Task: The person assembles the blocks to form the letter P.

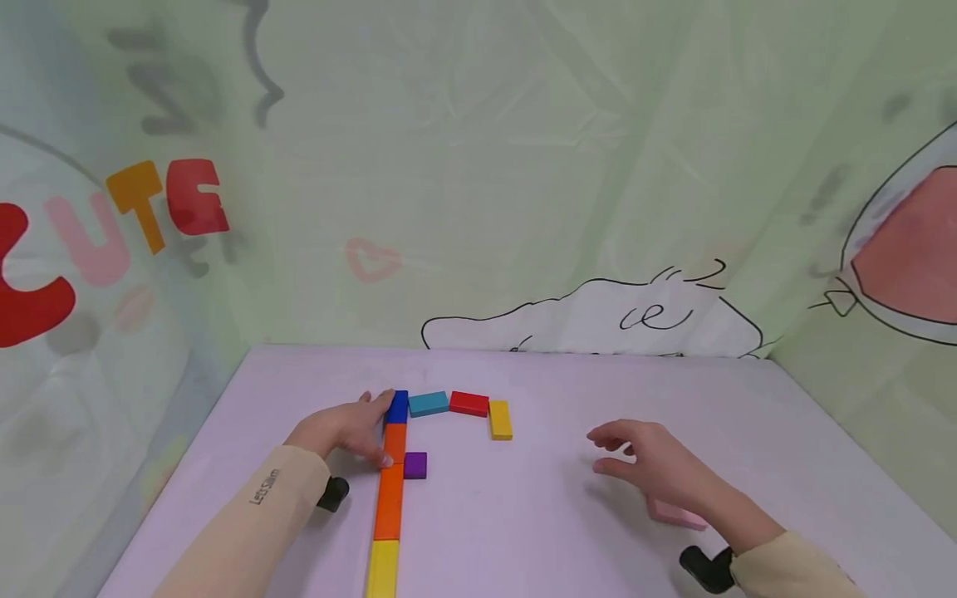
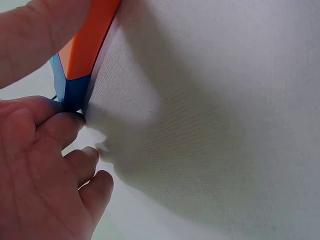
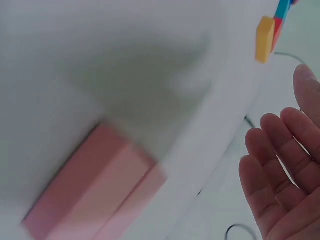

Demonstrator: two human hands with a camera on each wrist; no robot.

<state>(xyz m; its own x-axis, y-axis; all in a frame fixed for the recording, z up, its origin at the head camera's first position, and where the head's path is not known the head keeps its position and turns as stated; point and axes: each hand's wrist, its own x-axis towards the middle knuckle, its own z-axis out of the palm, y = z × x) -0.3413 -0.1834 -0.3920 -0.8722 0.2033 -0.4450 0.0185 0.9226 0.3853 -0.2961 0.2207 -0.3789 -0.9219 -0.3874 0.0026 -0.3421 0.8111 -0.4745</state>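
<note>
At the far end of a straight row of blocks, my left hand (image 1: 350, 428) rests its fingertips against a blue block (image 1: 398, 407). Its thumb touches the row beside an orange block (image 1: 395, 443); in the left wrist view that thumb partly covers the orange side. A second orange block (image 1: 389, 502) and a yellow block (image 1: 384, 569) continue the row towards me. Beside the row sits a small purple block (image 1: 415, 466). My right hand (image 1: 650, 457) hovers above the table with relaxed fingers, holding nothing. Pink material (image 3: 100, 185) lies under it, partly hidden by the wrist in the head view.
From the blue block, a teal block (image 1: 429, 404), a red block (image 1: 469, 404) and a short yellow block (image 1: 501, 420) run rightward in a bent line. The pale table (image 1: 538, 515) meets printed fabric walls (image 1: 508, 166) at its back and sides.
</note>
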